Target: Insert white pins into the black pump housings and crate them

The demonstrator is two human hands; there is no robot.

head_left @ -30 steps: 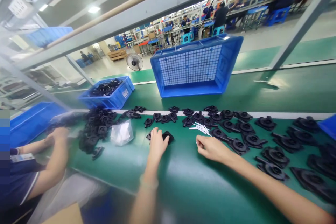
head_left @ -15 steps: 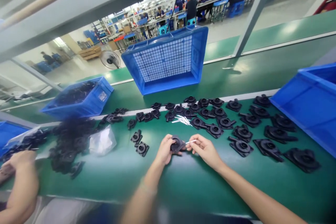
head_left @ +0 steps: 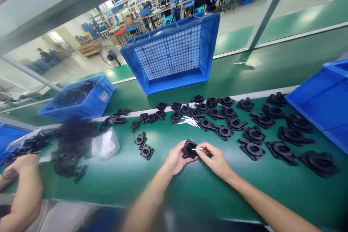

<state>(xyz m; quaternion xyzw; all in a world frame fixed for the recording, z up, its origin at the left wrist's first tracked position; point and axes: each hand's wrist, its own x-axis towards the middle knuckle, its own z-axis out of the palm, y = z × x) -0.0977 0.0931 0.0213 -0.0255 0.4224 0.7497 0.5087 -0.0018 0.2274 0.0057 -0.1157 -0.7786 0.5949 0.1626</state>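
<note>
While your left hand (head_left: 175,159) gripped the stiff, light black housing (head_left: 189,148) by its rim, your right hand (head_left: 214,159) pinched the thin white pin (head_left: 197,149), likely fragile, between its fingers.

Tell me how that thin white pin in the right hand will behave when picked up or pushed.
The pin looks light: the right hand pinches it by the fingertips alone. Thin and round-looking, it would probably roll if nudged. Loose pins lie scattered on the belt, so it likely slips away easily.
</note>
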